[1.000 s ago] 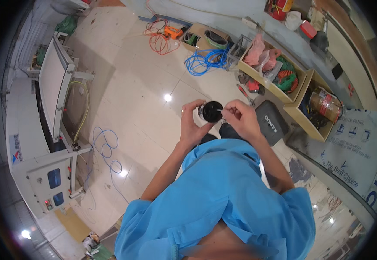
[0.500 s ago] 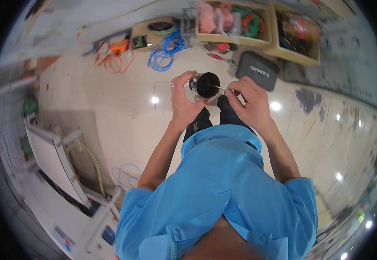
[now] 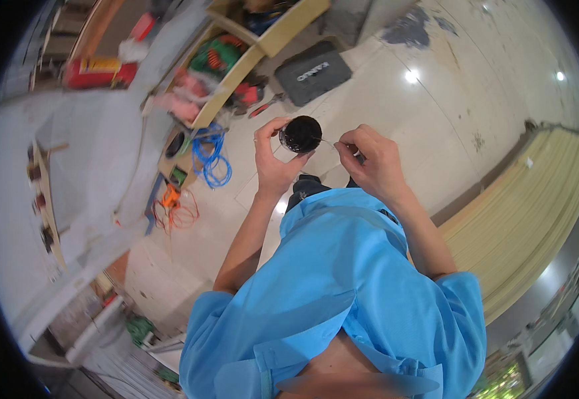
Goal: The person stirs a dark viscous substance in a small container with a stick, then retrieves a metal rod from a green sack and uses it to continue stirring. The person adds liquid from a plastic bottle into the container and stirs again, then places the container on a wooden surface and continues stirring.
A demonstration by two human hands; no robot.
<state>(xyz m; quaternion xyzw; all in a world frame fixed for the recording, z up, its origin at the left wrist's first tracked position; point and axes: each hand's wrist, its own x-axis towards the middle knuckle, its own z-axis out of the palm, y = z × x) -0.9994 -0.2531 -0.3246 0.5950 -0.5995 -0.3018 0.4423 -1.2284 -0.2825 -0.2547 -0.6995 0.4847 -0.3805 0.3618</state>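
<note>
In front of my body, my left hand point(image 3: 276, 165) is wrapped round the side of a round jar point(image 3: 302, 134) with a dark, black-looking top. The jar is tilted so that its top faces me; whether that dark surface is a lid or the contents, I cannot tell. Just right of the jar, my right hand point(image 3: 374, 159) pinches a thin, pale, metallic-looking rod point(image 3: 327, 141). The far end of the rod reaches the jar's edge. Its other end is hidden in my fingers.
On the tiled floor lie a black tool case point(image 3: 312, 73), red-handled pliers point(image 3: 263, 106), coiled blue cable point(image 3: 215, 156) and an orange tool point(image 3: 170, 196) with cord. Yellow-edged bins point(image 3: 236, 70) stand beyond. At right is a stack of long pale boards point(image 3: 529, 213).
My view has turned to the right; bins and floor items now appear further left, and the board stack has come into sight. Both hands keep their hold on jar and rod.
</note>
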